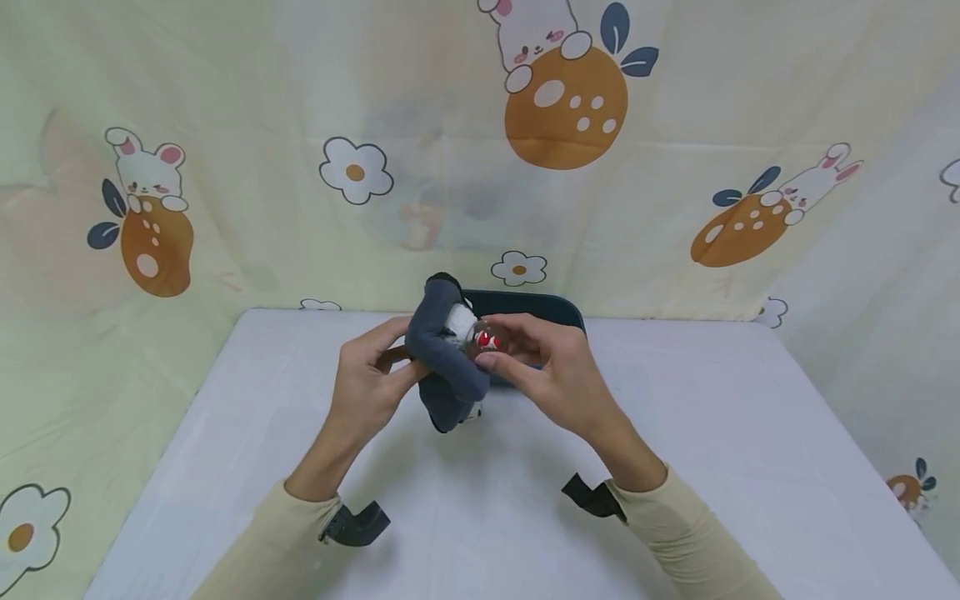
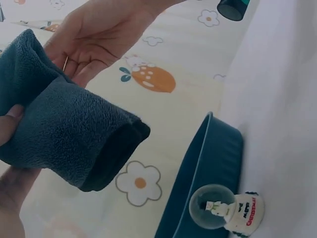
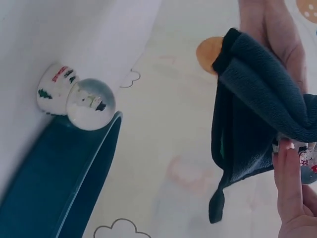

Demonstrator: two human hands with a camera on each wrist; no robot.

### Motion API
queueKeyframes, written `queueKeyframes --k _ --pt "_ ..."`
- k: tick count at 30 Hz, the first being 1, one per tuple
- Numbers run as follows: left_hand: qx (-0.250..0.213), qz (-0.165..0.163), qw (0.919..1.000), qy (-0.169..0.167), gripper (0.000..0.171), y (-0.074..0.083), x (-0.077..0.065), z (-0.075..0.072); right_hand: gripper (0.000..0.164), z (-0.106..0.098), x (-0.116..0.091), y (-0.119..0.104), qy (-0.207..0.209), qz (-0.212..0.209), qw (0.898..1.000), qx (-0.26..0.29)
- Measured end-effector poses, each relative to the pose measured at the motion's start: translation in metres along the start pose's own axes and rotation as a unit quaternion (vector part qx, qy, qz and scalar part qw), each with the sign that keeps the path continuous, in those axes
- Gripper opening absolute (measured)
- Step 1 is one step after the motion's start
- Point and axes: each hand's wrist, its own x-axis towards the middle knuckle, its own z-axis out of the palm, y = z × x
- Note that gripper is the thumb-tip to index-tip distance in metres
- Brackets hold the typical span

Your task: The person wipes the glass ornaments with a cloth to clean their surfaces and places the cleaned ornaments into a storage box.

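My left hand [image 1: 367, 375] grips a folded dark blue towel [image 1: 442, 342] from its left side, thumb in front. A snow globe [image 1: 487, 337] with a red and white figure inside pokes out of the towel's right side, its base end hidden by the cloth. The fingers and thumb of my right hand [image 1: 555, 371] hold this globe by its clear ball. In the right wrist view the held globe [image 3: 308, 166] shows only partly at the edge. Below the towel, a second snow globe [image 2: 242, 213], with a white lettered base and a snowman inside, stands on the table.
A dark blue basin [image 1: 551, 307] stands at the back of the white table [image 1: 675, 417], just behind the hands. The second globe is close in front of its wall. A patterned curtain [image 1: 420, 100] with rabbits and flowers hangs behind the table.
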Motion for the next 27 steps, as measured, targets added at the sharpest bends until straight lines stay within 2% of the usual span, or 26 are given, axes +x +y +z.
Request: queueKeyframes --k 5,9,13,17,23,27 --pt "-0.006 0.012 0.9998 0.011 0.041 -0.001 -0.002 0.001 0.033 -0.002 0.0 -0.004 -0.012 0.084 0.995 0.045" --pt "-0.006 0.003 1.0 0.007 0.042 -0.002 -0.003 0.001 0.039 -0.004 -0.001 -0.008 -0.031 0.115 0.992 0.04" --pt "-0.015 -0.008 0.9998 0.003 0.042 -0.003 -0.004 0.001 0.045 -0.007 -0.002 -0.009 -0.06 0.074 0.995 -0.024" --pt "-0.021 -0.01 0.9997 0.002 0.041 -0.003 -0.004 0.001 0.048 -0.011 -0.002 -0.011 -0.065 0.018 0.995 -0.075" --pt "-0.019 -0.006 0.9998 0.005 0.038 -0.002 -0.003 0.001 0.046 -0.009 -0.001 -0.011 -0.065 0.019 0.998 -0.014" --pt "-0.019 -0.016 0.9997 0.007 0.04 0.0 -0.002 0.001 0.046 -0.009 -0.001 -0.01 -0.05 0.009 0.999 -0.013"
